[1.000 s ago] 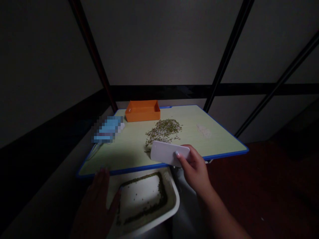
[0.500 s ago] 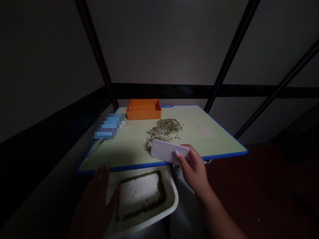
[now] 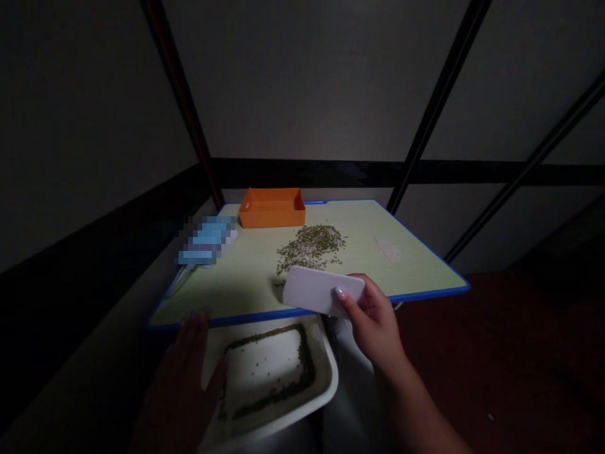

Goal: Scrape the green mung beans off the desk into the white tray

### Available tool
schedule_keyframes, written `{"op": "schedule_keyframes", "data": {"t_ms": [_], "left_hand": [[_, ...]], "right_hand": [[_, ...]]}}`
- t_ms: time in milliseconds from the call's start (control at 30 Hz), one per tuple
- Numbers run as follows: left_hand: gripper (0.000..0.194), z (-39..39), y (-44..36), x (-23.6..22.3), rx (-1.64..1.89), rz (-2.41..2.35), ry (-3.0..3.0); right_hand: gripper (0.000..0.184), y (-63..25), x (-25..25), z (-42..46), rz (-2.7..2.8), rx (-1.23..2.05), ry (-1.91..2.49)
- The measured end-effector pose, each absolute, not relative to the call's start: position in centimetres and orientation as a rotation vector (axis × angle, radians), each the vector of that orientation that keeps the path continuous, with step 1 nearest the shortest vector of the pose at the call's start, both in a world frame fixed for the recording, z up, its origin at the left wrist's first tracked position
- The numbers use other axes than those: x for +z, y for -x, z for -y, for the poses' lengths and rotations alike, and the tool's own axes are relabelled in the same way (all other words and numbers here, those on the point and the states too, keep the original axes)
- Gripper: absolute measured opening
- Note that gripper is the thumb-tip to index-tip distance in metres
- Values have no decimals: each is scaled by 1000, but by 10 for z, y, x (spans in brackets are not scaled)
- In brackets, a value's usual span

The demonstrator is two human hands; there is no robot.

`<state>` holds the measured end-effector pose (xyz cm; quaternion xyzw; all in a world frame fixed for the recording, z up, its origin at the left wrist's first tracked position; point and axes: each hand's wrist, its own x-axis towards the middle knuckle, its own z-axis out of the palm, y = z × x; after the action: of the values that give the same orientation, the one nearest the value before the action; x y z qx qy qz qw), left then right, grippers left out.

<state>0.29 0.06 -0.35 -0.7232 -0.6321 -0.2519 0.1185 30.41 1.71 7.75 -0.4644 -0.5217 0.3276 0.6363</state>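
My right hand point(image 3: 375, 315) pinches a white plastic scraper point(image 3: 316, 290) by its right end, thumb on the near face. The scraper is tilted over the table's front edge, just in front of a spread pile of small green beans mixed with white grains point(image 3: 314, 243). Below that edge sits a white tray point(image 3: 331, 372) with green beans gathered along its inner sides and a few on its bottom. At the tray's left side lies my left hand point(image 3: 182, 372), dim in shadow, its fingers stretched toward the table edge and thumb apart over the tray.
A light table with a blue rim point(image 3: 425, 292) carries an orange box point(image 3: 273, 217) at the back. On the left is a pixelated blue object point(image 3: 207, 241) with a white cable. A small heap of white grains point(image 3: 387, 248) lies at right. Panelled walls stand behind and left.
My right hand has moved slightly toward me with the scraper, which now sits a little lower over the table edge. My left hand and the tray look unmoved.
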Motion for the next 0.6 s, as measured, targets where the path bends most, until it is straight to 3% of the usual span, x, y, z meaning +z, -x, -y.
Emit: {"op": "schedule_keyframes", "data": {"t_ms": [233,367,600], "left_hand": [[71,-3,8,-8,-724,1866,2137],[70,-5,16,-6,-668,1802,2207],[69,-5,12,0,-617,1790,2171]], "right_hand": [[12,-290,79,-8,1521,844,952],[14,-274,73,-4,1759,711,863],[20,-282,74,2,1677,589,903]]}}
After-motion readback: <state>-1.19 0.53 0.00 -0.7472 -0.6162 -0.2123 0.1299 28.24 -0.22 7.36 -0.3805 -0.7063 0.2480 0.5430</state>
